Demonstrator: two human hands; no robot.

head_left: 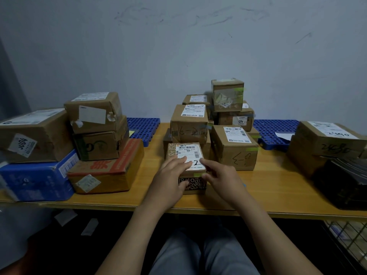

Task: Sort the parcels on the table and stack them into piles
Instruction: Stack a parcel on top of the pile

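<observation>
A small patterned parcel (186, 150) with a white label stands near the table's front edge, at the centre. My left hand (168, 175) lies over its top left part, fingers on the label and thumb against the front face. My right hand (220, 173) pinches its right front corner, forefinger on top and thumb on the front. Behind it rise brown parcels: one marked in pen (189, 124), one with a label on top (234, 146), and a taller pile topped by a taped box (227, 94). A left pile holds a blue box (35, 175) and an orange-striped box (111, 167).
The wooden table (278, 185) has its front edge just before my knees. Blue perforated mats (143, 128) lie at the back. At the right stand a large brown parcel (325, 143) and a black parcel (345, 181). A wire basket (349, 241) sits below right.
</observation>
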